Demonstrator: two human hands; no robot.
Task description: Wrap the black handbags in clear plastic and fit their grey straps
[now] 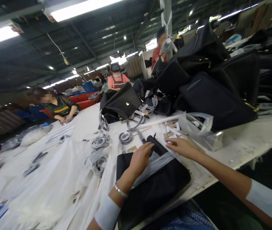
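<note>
A black bag (155, 195) lies on the white table in front of me, near the edge. Across its upper part runs a band of clear plastic film (156, 164). A dark rolled piece (155, 143), perhaps the bag's handle, sticks out at the bag's far side with a small metal fitting. My left hand (141, 158) rests over the film, its fingers stretched toward that rolled piece. Just right of the bag, my right hand (180, 147) hovers with thumb and fingers slightly apart, and I see nothing between them. What lies under my left palm is hidden.
Grey wrapped straps (125, 137) lie coiled beyond the bag. Several black bags (217, 95) are piled at the right, and another bag (122, 102) stands ahead. A clear plastic bag (204, 129) lies beside my right arm. White sheeting (47, 179) spreads leftward. Co-workers sit farther back.
</note>
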